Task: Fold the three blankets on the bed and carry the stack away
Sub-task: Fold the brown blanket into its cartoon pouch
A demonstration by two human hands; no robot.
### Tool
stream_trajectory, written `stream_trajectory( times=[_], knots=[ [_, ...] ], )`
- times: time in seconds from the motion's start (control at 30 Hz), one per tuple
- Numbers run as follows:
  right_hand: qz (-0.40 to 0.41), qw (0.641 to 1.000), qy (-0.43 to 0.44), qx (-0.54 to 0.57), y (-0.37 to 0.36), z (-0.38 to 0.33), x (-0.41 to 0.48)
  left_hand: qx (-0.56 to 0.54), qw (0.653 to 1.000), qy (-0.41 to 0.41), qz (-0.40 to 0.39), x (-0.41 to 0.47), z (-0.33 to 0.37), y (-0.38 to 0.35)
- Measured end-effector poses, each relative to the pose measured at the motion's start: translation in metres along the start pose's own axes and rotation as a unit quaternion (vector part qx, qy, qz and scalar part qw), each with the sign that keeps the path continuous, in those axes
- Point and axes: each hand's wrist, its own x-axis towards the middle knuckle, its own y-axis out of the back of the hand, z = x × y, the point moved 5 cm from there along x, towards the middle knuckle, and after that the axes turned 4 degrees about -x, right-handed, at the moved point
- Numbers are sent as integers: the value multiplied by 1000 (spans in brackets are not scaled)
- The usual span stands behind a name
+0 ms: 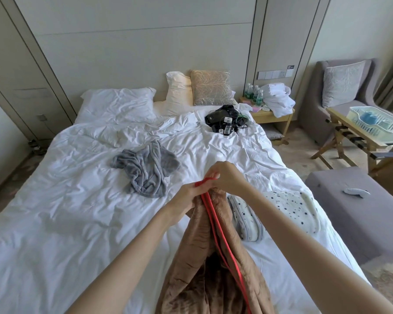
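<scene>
— Three blankets on my screen: the brown blanket (213, 257) with its red trim (216, 225) is up in both hands, the grey blanket (145, 171) lies crumpled on the white duvet (66, 200) left of centre, and the dotted blanket (288, 209) sits folded near the bed's right edge.

— How are the hands placed?

— I see the left hand (186, 196) pinched closed on the red trim at the top corner, and the right hand (225, 175) just beside it, fingers curled onto the same edge. The fingertips are buried in the fabric, so I can't make out the exact grip.

— And the rest of the brown one?

— It hangs down between the forearms and runs off the bottom of my view; its lower end is cut off. It also covers part of the dotted blanket's left side.

— Anything else on the bed?

— A black tangle of cables and devices (227, 121) up near the pillows (118, 103); I can't tell what each piece is. To the right, a nightstand (275, 116) holds bottles (252, 91) partly hidden behind a white robe (277, 98).
</scene>
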Motion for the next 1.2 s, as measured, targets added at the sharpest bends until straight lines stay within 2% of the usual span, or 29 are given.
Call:
stream_trajectory(
  times=[0.1, 0.23, 0.33, 0.43, 0.5, 0.63, 0.8, 0.9, 1.07, 1.2],
  knots=[
    [-17, 1000, 0, 13, 5, -5, -3, 94, 993, -32, 56, -6, 2, 4],
    [-49, 996, 28, 66, 9, -11, -9, 138, 985, -49, 86, -12, 4, 10],
    [-87, 988, 15, 127, 10, -7, -18, 167, 980, -44, 94, -19, 8, 12],
    [-156, 978, -4, 138, 2, 1, -30, 189, 975, -51, 101, -26, 12, 16],
    [-171, 976, -13, 135, -2, 7, -37, 215, 966, -75, 121, -32, 17, 19],
    [-156, 988, -10, 17, -6, 20, -49, 242, 947, -125, 171, -45, 33, 24],
    [-99, 989, -18, -107, 9, 48, -72, 214, 942, -153, 209, -71, 50, 31],
    [-65, 986, -21, -155, 21, 60, -93, 183, 936, -176, 244, -93, 59, 35],
    [-34, 976, -39, -213, 41, 76, -131, 158, 906, -177, 349, -132, 61, 53],
    [-25, 968, -57, -243, 51, 81, -156, 160, 895, -181, 374, -163, 57, 62]
  ],
)
